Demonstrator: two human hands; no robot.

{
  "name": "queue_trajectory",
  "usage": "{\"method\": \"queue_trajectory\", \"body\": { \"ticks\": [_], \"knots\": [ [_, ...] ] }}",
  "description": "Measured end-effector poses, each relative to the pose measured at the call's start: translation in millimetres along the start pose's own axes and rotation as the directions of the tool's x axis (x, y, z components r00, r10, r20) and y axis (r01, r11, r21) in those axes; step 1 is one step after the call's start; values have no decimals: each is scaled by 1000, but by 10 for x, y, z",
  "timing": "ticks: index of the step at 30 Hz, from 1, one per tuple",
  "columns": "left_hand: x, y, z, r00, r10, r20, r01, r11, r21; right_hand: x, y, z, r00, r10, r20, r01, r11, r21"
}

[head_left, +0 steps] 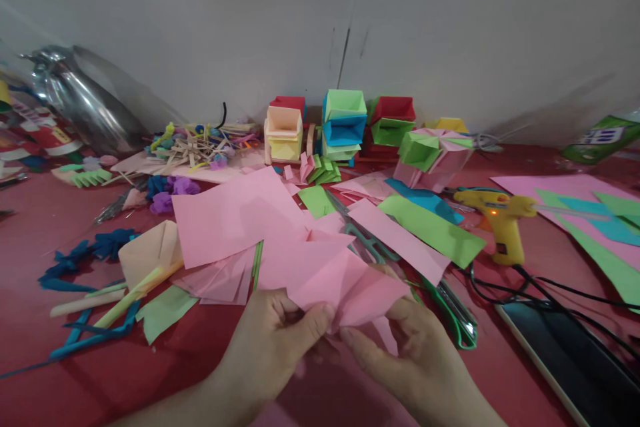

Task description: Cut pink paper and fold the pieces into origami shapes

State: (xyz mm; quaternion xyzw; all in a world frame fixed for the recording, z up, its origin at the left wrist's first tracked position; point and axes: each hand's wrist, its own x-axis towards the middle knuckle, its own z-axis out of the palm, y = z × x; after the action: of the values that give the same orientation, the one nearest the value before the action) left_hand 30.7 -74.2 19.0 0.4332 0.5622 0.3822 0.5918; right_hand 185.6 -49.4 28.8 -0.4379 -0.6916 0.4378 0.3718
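A folded piece of pink paper [350, 280] with raised, pointed flaps is held between my two hands, low in the middle of the head view. My left hand [285, 340] pinches its near left edge with the thumb on top. On the right side, my right hand [405, 347] grips the paper, its thumb near the bottom fold and its fingers partly hidden behind. Just beyond lie a flat pink sheet [235, 213], scissors [375, 243] partly under paper strips, and a pink strip [400, 240]. A green-handled utility knife [453, 313] rests right of my right hand.
A yellow glue gun [500, 220] with a lit light stands at right, its cord crossing a phone [575, 360]. Stacked folded paper boxes [344, 123] line the wall. A metal jug [85, 100] stands back left, near piled sticks [195, 150]. Blue paper pieces [75, 267] lie left.
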Motion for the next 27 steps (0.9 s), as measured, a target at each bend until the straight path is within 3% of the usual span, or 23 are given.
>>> {"method": "queue_trajectory", "body": {
  "ticks": [5,9,15,21,27],
  "knots": [
    [-1,8,11,1000,-7,-25,7,1000,15,-18,29,-22,998,58,18,-58,998,16],
    [5,6,13,999,3,45,2,995,-100,-23,16,0,998,52,-31,-50,998,42],
    [12,-17,-14,999,10,39,-5,989,-148,-14,-46,59,991,132,8,-129,955,267],
    [-15,15,-1,998,10,-66,-10,1000,-5,-15,-78,80,982,190,8,-182,925,333],
    [-15,29,12,997,-8,-71,16,994,112,-11,-42,54,977,203,69,-214,926,311]
  ]
}}
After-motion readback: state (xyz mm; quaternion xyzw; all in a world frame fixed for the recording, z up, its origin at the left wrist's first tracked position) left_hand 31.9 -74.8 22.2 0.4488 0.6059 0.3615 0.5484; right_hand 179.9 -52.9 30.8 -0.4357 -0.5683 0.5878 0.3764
